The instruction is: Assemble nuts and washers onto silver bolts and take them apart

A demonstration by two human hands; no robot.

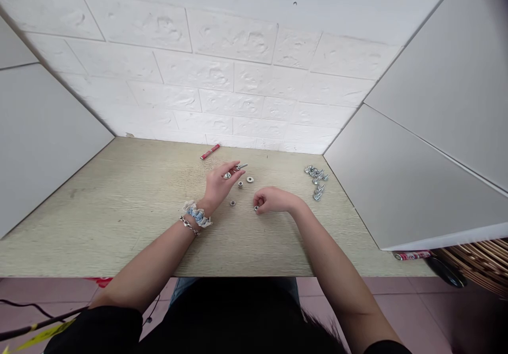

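My left hand (222, 182) is closed on a small metal bolt (243, 166), whose threaded shank sticks out to the right past the fingertips. Under that hand, partly hidden by the fingers, is another shiny metal piece (227, 175). My right hand (273, 200) pinches a small nut (256, 208) low over the tabletop, at the tips of thumb and finger. Between the hands lie a flat round washer (250, 179), a nut (240, 184) and a second small nut (232, 203).
Several assembled bolts (316, 174) lie in a loose pile on the right of the wooden table (138, 211). A red marker-like tube (210, 152) rests near the white brick-patterned wall (238, 79). Grey panels stand at both sides. Another red tube (413, 256) is at the right edge.
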